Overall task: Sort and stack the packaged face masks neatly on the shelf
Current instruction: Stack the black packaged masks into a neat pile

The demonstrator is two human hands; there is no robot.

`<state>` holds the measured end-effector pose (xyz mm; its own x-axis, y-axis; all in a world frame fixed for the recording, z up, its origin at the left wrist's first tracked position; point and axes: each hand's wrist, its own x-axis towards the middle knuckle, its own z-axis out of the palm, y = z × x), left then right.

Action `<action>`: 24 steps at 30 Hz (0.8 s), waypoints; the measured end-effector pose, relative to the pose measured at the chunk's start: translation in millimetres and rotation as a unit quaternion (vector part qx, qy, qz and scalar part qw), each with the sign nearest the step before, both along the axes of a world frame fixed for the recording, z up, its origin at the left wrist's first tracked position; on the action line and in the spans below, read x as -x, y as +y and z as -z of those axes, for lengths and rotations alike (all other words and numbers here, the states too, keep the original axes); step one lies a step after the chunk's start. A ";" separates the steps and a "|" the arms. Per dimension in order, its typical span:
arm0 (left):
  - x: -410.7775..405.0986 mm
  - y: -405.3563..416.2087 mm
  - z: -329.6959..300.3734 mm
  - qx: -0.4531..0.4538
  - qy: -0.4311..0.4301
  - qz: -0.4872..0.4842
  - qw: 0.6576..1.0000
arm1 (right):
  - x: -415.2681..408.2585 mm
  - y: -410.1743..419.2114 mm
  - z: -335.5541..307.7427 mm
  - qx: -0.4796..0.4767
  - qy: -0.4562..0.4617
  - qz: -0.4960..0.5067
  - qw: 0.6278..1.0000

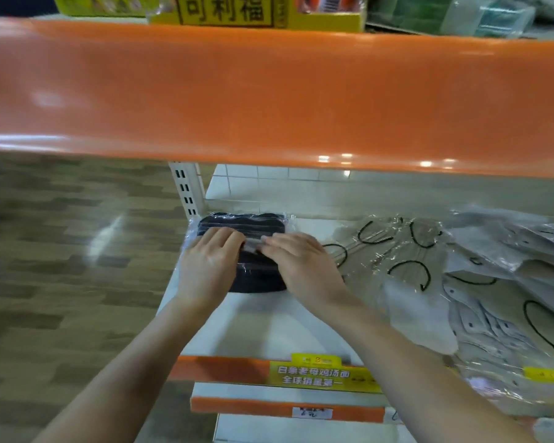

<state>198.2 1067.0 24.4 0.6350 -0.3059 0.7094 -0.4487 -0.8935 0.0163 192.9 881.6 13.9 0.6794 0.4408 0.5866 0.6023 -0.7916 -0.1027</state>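
Resting side by side, left hand [209,266] and right hand [304,263] press black mask pack [240,226].

A wrapped stack of masks [241,228] lies on the shelf [262,327] at its back left corner, just beside the upright post [186,190], with the left hand [207,270] on its left half and the right hand [304,265] on its right half, fingertips almost meeting over the middle. To the right, a loose heap of mask packets [461,282] spreads from the back wall to the front edge, overlapping one another. A price label [322,375] hangs on the front edge, another shelf [269,100] runs above, and boxes [256,11] stand on that one.
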 end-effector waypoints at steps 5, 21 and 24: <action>2.9 18.4 31.8 -0.007 0.065 0.002 0.998 | 8.1 19.2 27.3 0.024 0.068 0.009 0.997; 29.8 33.6 59.6 -0.013 0.214 0.048 0.975 | 32.6 43.6 54.0 0.028 0.082 0.064 0.994; 30.4 35.0 61.8 -0.039 0.233 0.033 0.971 | 34.8 43.4 54.0 0.033 0.093 0.064 0.993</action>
<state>167.8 1102.1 -37.4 0.8584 -0.3986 0.3229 -0.4656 -0.8697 0.1642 158.1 925.0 -40.2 0.8267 0.3773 0.4175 0.4715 -0.8694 -0.1480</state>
